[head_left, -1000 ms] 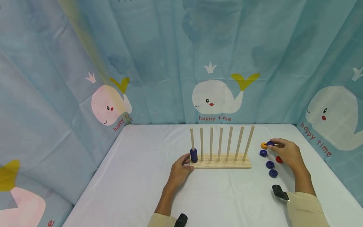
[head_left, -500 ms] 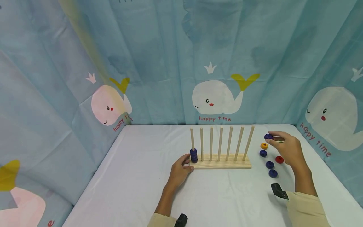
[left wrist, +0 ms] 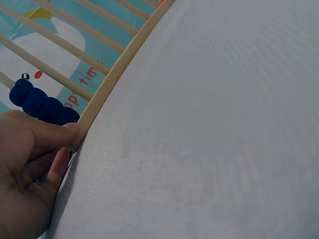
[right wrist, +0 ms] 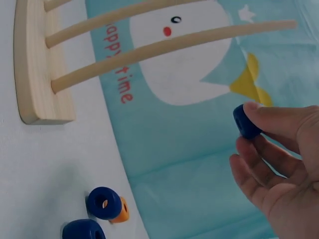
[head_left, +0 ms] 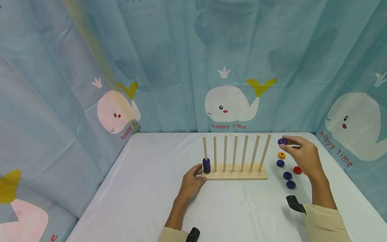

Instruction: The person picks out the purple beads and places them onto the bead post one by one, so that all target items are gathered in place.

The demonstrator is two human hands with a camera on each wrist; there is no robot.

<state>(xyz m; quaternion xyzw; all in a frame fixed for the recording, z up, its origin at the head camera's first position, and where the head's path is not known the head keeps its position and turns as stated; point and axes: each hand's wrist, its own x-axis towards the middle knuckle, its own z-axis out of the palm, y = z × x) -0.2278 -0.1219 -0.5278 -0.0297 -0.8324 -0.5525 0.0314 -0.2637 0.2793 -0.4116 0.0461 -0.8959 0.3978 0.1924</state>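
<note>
Blue bead lifted, right fingers pinching it, backdrop reading "happy time"

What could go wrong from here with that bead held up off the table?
The dark blue bead is held only by a pinch of the right hand, so it might slip and drop. If it fell, it could knock the orange-yellow bead lying nearby. The left hand grips the wooden base at its left end, so a bump against the rightmost peg could swivel it.

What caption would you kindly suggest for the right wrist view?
Right hand, fingers pinching a blue bead near a wooden peg rack and loose beads.
</note>
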